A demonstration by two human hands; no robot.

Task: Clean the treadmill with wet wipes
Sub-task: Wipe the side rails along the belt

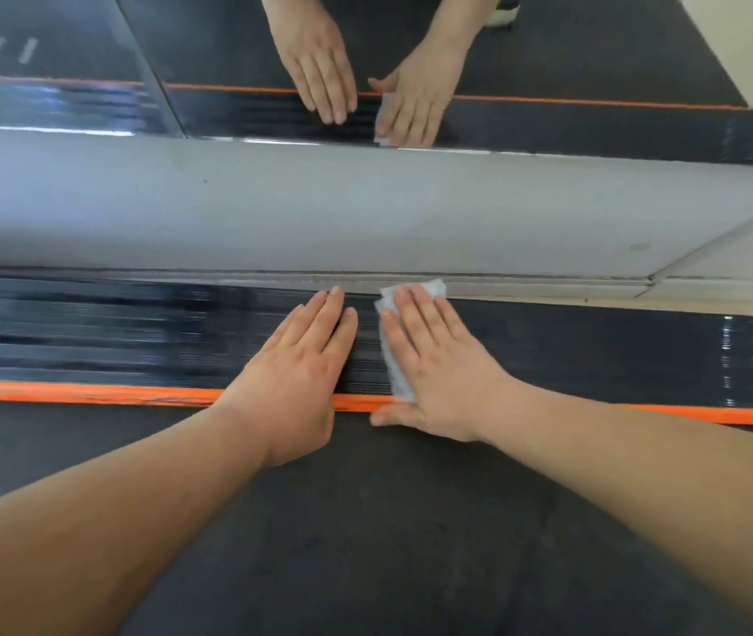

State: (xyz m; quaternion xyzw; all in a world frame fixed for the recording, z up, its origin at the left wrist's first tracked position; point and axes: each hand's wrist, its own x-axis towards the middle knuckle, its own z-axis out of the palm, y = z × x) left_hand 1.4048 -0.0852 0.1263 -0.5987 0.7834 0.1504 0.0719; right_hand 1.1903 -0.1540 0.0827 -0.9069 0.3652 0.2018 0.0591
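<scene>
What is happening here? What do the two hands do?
A person is cleaning a treadmill. The right hand presses a white wet wipe flat on the black ribbed side rail, beyond the orange stripe. The left hand lies flat on the same rail just beside it, holding nothing. Both forearms reach over the dark belt. A mirror ahead reflects both hands.

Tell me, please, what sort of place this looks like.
Probably a gym or home workout room: a treadmill with black belt, orange stripe and ribbed side rail, beside a wall mirror that reflects it.
</scene>
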